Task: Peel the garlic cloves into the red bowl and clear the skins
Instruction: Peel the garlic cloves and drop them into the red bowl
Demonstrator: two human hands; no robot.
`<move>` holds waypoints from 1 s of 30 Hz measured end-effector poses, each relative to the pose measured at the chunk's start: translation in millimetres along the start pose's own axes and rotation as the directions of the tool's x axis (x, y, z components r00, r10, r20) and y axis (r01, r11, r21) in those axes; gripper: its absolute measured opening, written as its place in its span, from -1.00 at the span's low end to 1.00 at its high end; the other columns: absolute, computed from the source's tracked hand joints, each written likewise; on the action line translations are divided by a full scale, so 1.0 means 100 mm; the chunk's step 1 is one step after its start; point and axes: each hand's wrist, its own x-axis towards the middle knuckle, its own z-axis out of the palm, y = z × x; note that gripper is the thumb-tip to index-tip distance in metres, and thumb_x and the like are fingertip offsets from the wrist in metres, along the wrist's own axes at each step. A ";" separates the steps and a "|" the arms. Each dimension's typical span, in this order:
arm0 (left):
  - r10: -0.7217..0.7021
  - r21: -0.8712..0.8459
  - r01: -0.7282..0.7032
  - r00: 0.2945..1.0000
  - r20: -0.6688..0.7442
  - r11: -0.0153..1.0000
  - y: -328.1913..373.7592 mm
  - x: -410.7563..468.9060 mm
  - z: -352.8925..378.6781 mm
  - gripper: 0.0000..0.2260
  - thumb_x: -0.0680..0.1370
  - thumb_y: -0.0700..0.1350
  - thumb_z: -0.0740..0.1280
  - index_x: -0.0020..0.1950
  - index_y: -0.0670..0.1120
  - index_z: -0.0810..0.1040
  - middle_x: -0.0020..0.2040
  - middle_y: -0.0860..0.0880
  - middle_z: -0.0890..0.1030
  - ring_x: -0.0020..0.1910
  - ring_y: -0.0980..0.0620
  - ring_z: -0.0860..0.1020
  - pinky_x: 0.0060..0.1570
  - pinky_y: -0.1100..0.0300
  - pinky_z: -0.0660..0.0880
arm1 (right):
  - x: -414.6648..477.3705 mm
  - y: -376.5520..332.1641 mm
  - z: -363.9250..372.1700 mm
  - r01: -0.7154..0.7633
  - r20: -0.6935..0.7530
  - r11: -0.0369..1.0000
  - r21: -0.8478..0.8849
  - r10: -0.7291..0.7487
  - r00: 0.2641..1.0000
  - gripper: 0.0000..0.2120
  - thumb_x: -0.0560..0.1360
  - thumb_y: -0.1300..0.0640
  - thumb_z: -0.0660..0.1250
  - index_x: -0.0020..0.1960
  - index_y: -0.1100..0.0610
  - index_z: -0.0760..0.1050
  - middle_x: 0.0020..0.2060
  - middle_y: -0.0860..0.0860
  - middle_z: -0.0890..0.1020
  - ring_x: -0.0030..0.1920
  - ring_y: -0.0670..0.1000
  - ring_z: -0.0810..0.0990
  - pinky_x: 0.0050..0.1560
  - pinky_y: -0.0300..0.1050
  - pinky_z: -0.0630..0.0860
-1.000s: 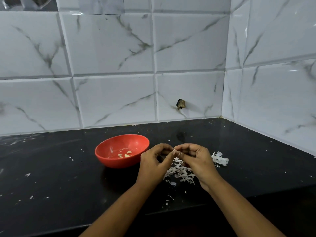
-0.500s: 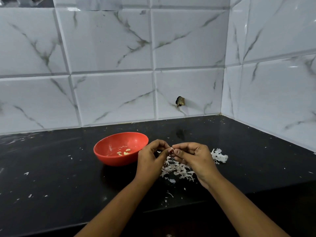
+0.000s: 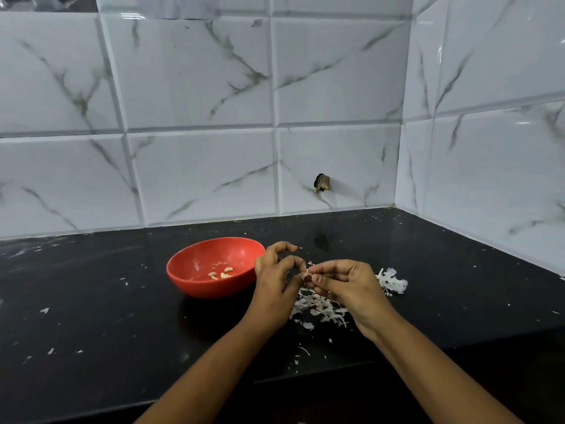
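A red bowl (image 3: 195, 281) stands on the black counter with a few peeled garlic cloves (image 3: 221, 273) inside. Just right of it my left hand (image 3: 275, 283) and my right hand (image 3: 345, 286) meet fingertip to fingertip. Between them they pinch a small garlic clove (image 3: 307, 275), mostly hidden by the fingers. A pile of white garlic skins (image 3: 321, 307) lies on the counter under my hands. A second clump of skins (image 3: 393, 281) lies just right of my right hand.
The black counter (image 3: 91, 301) is dotted with small white skin flakes. Marble-pattern tiled walls close the back and the right side, meeting in a corner. A small dark hole (image 3: 321, 182) sits in the back wall. The counter's front edge runs under my forearms.
My hands stay together over the skin pile, working the clove. My left index finger has lifted away from the pinch. The view has shifted slightly.
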 end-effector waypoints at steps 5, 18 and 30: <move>0.028 0.029 -0.028 1.000 0.005 0.999 -0.02 0.00 0.02 -0.90 0.54 -0.24 0.33 -0.11 -0.04 0.52 0.16 0.27 0.29 0.15 0.16 0.23 0.17 0.09 0.35 | 0.01 0.01 0.01 0.012 -0.003 1.000 -0.018 -0.012 1.000 -0.88 0.41 0.42 0.41 -0.10 0.29 0.64 -0.18 0.26 0.69 -0.20 0.04 0.68 -0.16 -0.25 0.62; 0.044 0.006 -0.043 0.999 -0.017 0.999 0.01 -0.02 0.09 -0.87 0.56 -0.24 0.30 -0.12 -0.03 0.47 0.11 0.27 0.33 0.20 0.30 0.21 0.18 0.13 0.39 | 0.02 0.02 0.06 0.051 -0.089 0.997 0.052 -0.046 0.995 -0.90 0.44 0.39 0.39 -0.10 0.24 0.63 -0.23 0.16 0.71 -0.20 0.01 0.70 -0.19 -0.27 0.60; -0.014 -0.060 0.012 1.000 -0.024 0.998 0.07 -0.06 0.00 -0.81 0.52 -0.27 0.37 0.04 0.00 0.52 -0.18 0.09 0.64 -0.24 0.24 0.58 -0.26 0.39 0.45 | 0.03 0.03 0.02 0.028 -0.103 0.998 0.050 -0.023 0.994 -0.90 0.50 0.35 0.35 -0.04 0.24 0.62 -0.24 0.11 0.70 -0.25 -0.06 0.66 -0.22 -0.29 0.58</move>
